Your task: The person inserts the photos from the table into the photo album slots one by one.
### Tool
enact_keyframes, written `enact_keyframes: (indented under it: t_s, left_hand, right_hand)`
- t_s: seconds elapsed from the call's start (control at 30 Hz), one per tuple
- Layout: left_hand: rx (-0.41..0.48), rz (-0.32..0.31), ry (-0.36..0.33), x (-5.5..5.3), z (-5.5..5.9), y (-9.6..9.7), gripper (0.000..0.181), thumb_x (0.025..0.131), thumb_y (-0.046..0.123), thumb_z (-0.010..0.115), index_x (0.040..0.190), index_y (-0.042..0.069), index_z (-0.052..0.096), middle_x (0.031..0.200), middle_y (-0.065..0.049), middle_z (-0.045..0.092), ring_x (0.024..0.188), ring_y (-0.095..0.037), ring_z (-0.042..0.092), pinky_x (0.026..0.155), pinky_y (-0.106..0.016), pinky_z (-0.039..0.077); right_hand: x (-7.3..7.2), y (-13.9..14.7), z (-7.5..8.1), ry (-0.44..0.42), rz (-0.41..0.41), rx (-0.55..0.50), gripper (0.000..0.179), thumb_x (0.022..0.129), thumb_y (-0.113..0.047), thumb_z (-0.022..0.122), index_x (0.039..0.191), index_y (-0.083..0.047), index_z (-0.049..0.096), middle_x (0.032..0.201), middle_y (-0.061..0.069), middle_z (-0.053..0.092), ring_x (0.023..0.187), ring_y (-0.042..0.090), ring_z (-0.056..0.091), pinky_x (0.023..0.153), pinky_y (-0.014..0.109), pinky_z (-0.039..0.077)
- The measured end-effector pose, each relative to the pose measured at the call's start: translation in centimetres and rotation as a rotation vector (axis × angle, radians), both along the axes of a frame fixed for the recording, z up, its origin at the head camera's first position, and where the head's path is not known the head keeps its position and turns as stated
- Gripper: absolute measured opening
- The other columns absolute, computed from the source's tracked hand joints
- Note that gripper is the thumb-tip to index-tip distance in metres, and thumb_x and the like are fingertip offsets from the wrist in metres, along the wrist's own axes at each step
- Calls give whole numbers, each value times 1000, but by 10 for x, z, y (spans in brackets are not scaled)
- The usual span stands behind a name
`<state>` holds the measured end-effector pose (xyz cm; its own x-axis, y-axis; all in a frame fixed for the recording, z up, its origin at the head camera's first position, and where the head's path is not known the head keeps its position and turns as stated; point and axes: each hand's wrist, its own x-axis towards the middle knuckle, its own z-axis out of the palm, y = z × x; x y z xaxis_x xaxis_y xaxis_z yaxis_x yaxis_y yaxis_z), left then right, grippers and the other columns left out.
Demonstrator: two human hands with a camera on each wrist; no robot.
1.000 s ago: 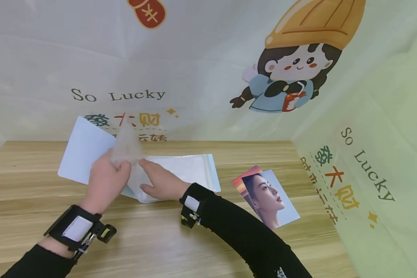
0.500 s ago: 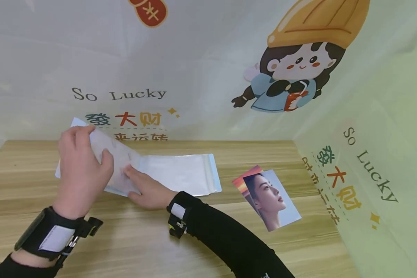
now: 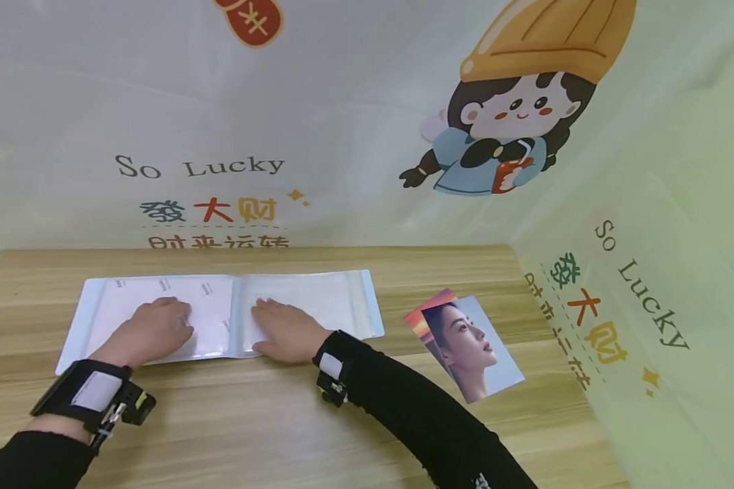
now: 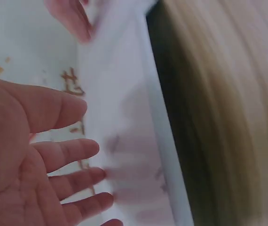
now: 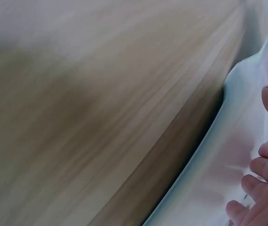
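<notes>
A photo album [image 3: 235,316] with pale blue cover edges lies spread flat on the wooden table in the head view. Its left page [image 3: 211,299] is white with small grey printed marks, and a clear sleeve page [image 3: 324,299] forms the right side. My left hand [image 3: 149,329] rests on the left page, fingers stretched out. Near the spine, my right hand [image 3: 290,333] lies on the sleeve page with its fingers extended. The left wrist view shows spread fingers [image 4: 73,181] at the page's surface; neither hand holds anything.
To the right of the album, a portrait photo [image 3: 474,350] overlaps a sunset-coloured photo [image 3: 425,319] on the table [image 3: 251,421]. A printed white backdrop [image 3: 342,136] rises behind the table and along its right side.
The translucent page my hands held raised has come down to the left and lies flat. The tilted left cover is now flat too. My right hand has shifted back onto the right page.
</notes>
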<state>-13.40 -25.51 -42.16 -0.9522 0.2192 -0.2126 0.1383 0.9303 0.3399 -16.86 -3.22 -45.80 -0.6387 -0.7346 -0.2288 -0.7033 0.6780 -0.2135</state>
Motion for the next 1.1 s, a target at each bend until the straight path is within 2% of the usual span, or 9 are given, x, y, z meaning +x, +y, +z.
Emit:
enact_keyframes:
  t_s: [0.07,0.2,0.3,0.43,0.7,0.83,0.9,1.0,1.1]
  left_hand:
    - [-11,-9,-7,-2,-10,-6,46,84,14,55,113,-21,49,117,-41,43,109,-55,38,89,-61,33]
    - [-11,-15,-32,-2,-26,-14,62,81,23,65,115,-23,44,119,-42,40,110,-56,36,91,-61,31]
    - [-20,6,-27,-2,-35,-16,75,74,29,74,118,-22,41,122,-42,37,109,-57,35,90,-62,31]
    - [-32,35,-15,-2,-43,-14,80,69,31,78,118,-21,41,122,-41,36,105,-58,37,86,-63,34]
    - [-4,41,-10,-1,-40,10,78,70,33,77,118,-19,44,121,-39,38,104,-56,38,85,-62,36]
    - [-5,38,-5,-1,-38,23,78,70,36,76,118,-17,45,121,-37,40,103,-53,40,82,-61,39]
    - [-3,36,-12,-1,-37,28,78,70,37,76,118,-16,46,122,-37,40,103,-53,40,81,-60,40]
    - [-9,30,-12,-1,-38,29,77,71,36,76,120,-15,46,123,-36,40,104,-52,40,81,-61,39]
    - [-9,30,2,-2,-39,27,76,70,34,76,120,-15,46,124,-36,40,104,-52,40,83,-61,38]
  right_hand:
    - [-3,9,-6,26,-16,47,67,91,-47,47,144,-12,25,150,1,19,137,14,14,108,27,16]
    - [-7,25,-8,29,-16,55,69,90,-49,48,145,-14,25,150,0,18,137,15,12,109,29,15]
    - [-11,35,-7,38,-2,53,69,90,-49,47,145,-13,25,150,0,18,137,16,12,109,28,13]
    - [-18,50,-8,45,-1,55,66,91,-46,47,145,-13,25,150,0,18,137,16,12,109,27,13]
    - [-29,83,-6,0,-6,28,65,91,-38,52,144,-9,27,149,3,21,137,17,15,109,24,11]
    - [-34,106,1,-32,-16,-18,69,89,-39,56,143,-8,28,149,5,21,137,19,15,109,26,12]
    - [-38,128,6,-48,-27,-56,72,87,-40,59,143,-6,28,150,8,20,137,22,14,109,30,12]
    - [-46,174,17,-59,-91,-87,81,81,-38,67,142,-2,28,149,14,19,137,28,14,109,36,14]
    - [-52,225,29,-74,-230,-53,92,72,-30,77,140,4,26,146,22,20,134,34,17,107,42,20]
